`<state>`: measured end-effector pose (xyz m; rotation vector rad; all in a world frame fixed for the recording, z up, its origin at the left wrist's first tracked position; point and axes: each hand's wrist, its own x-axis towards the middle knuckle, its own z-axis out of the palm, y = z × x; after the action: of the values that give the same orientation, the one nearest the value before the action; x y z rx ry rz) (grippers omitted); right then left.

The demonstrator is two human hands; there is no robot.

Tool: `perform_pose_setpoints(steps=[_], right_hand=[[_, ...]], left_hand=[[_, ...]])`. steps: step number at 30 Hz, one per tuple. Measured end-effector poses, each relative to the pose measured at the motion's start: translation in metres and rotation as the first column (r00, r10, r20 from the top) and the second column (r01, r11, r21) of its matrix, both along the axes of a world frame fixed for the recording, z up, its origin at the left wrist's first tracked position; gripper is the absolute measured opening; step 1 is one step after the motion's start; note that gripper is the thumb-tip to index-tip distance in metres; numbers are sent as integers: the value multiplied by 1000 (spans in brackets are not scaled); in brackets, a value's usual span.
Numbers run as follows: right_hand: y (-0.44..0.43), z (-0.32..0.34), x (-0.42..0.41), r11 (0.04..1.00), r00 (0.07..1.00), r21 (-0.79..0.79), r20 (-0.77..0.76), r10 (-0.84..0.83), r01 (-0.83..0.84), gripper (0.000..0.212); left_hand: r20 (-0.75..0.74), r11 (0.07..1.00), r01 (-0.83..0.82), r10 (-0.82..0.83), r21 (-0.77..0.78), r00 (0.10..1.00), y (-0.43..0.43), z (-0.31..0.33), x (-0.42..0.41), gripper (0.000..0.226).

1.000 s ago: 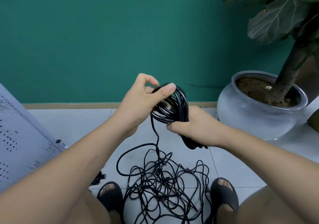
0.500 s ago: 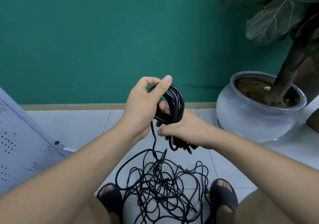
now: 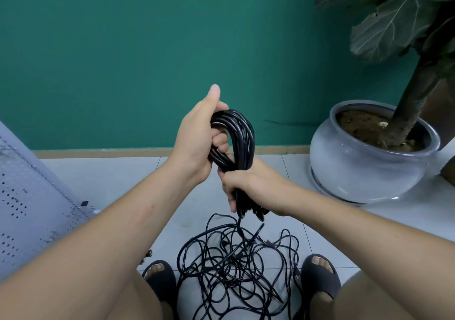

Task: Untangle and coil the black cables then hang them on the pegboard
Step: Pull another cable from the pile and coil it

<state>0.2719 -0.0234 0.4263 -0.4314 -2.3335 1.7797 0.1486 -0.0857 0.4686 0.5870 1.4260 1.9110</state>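
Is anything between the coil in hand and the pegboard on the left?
Nothing visible blocks the way to the pegboard. But the coil, gripped by the left hand and right hand, trails a strand into the floor tangle.

Head-worn view, facing forward and down, close above hands [image 3: 197,142]

No text, label, brand, number or sign can be read. Nothing legible shows on the cables [image 3: 242,137], the pot [image 3: 357,169] or the pegboard [image 3: 29,196]. A small black tag [image 3: 84,203] at the pegboard's right edge is too small to tell whether it bears any print.
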Motion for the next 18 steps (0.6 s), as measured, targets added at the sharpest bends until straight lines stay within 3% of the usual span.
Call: perform_pose_setpoints(steps=[5,7,10,14,18], right_hand=[[13,10,4,988,979,-23,-129,-155,153,17],[21,19,6,972,957,-84,-176,-230,218,18],[35,30,14,943,917,-146,-230,-327,299,25],[48,39,24,911,875,-224,-273,-401,347,22],[54,43,28,892,839,-247,-315,-444,379,25]], left_hand=[[-11,995,101,-101,-3,995,6,-18,-4,66],[-58,987,123,-130,-108,990,6,-27,2,50],[-248,946,187,-254,-264,935,3,-43,17,12],[-480,893,257,-420,-369,770,1,-72,34,21],[-696,826,174,-549,-537,463,3,-103,26,27]])
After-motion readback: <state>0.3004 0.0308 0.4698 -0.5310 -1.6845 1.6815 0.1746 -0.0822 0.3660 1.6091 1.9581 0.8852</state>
